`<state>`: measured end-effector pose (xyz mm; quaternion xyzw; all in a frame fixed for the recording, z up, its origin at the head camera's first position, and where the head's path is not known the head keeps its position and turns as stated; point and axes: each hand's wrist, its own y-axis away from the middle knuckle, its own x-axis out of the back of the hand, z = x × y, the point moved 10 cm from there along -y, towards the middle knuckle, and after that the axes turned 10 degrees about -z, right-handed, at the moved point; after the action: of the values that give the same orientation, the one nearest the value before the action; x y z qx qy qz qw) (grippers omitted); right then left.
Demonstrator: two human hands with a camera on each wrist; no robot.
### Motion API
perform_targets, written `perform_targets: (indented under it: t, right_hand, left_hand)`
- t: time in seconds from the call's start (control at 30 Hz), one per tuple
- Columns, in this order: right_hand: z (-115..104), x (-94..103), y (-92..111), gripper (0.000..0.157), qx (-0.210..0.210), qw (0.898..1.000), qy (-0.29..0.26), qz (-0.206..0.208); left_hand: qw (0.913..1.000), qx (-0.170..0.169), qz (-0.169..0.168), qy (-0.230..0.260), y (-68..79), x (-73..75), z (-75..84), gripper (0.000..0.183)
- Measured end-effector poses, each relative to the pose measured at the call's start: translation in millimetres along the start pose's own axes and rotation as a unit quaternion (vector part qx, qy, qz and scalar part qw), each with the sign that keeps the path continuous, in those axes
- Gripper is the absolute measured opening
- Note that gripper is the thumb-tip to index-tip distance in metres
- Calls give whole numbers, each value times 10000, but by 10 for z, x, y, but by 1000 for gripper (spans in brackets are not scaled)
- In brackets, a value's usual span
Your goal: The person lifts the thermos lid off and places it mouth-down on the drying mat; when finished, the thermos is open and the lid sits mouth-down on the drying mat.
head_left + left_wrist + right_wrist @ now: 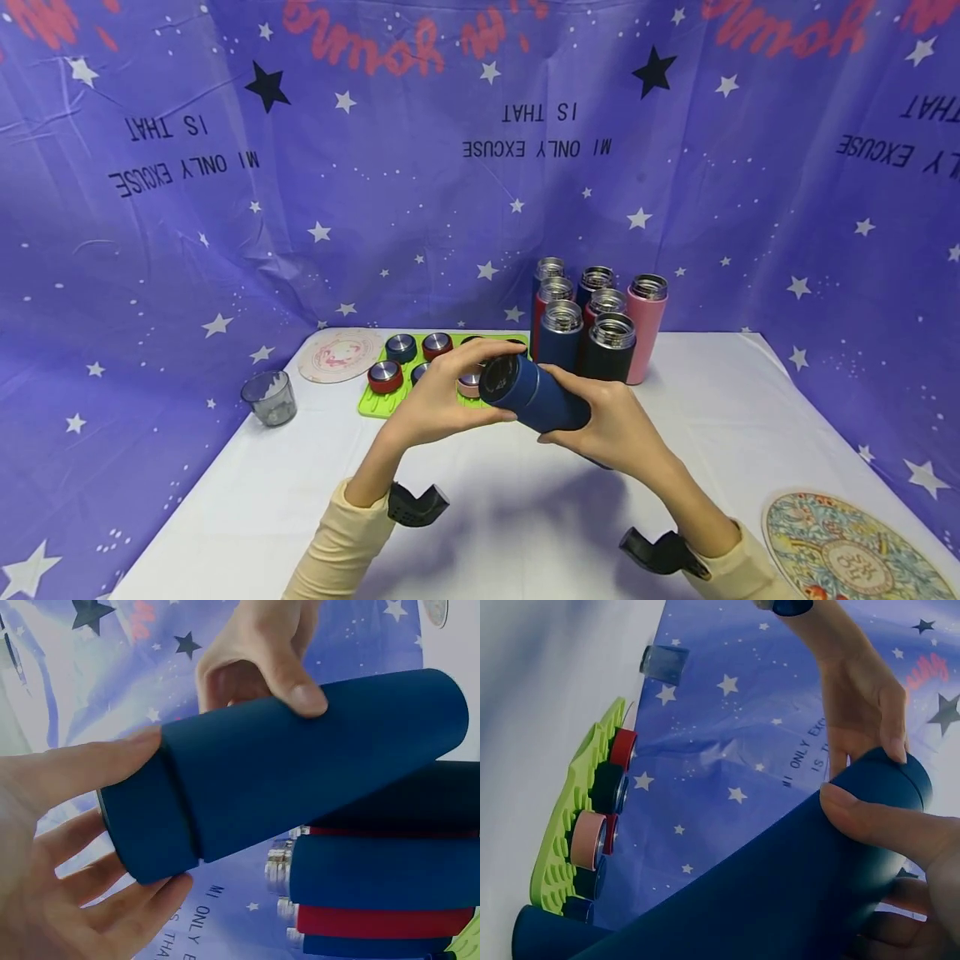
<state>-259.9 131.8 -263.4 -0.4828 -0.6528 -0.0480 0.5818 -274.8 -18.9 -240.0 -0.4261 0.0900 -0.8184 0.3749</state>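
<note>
A dark blue thermos bottle point(558, 404) is held tilted in the air over the white table, its capped end toward the left. My left hand point(442, 396) grips the blue cap point(146, 814), thumb on one side and fingers on the other. The right hand point(618, 421) wraps around the bottle's body, its thumb point(855, 814) lying along the side. In the left wrist view a thin dark seam separates cap and body. Behind the hands, a green mat point(382, 406) carries several caps in blue, red and pink, partly hidden by the left hand.
Several uncapped bottles stand at the back right, among them a pink bottle point(647, 333) and a black bottle point(609, 354). A clear glass cup point(270, 398) is at the left edge. A round pinkish mat point(341, 354) lies behind it, and a patterned round mat point(847, 546) at front right.
</note>
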Motion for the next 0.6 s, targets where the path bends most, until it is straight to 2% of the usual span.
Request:
perform_targets:
  t: [0.1, 0.2, 0.27, 0.33, 0.47, 0.6]
  right_hand:
    - [-6, 2, 0, 89, 40, 9998, -156, -101]
    - [-2, 15, -2, 88, 139, 9991, -384, -79]
    - [11, 29, -5, 86, 221, 9982, -549, -10]
    - [26, 41, -6, 83, 286, 9973, -678, 76]
    - [16, 51, 1, 81, 419, 9962, -735, 227]
    - [-45, 63, 13, 82, 586, 9968, -395, 367]
  left_hand:
    - [9997, -186, -66, -166, 11, 37, 104, 69]
    - [9991, -309, 46, -270, 21, 91, 134, 68]
    - [9989, -362, 161, -253, 31, 114, 40, 70]
    - [9991, -310, 256, -156, 41, 140, 13, 69]
    - [9988, 5, 481, -14, 64, 168, -67, 67]
    - [9959, 604, 671, -22, 71, 167, -180, 64]
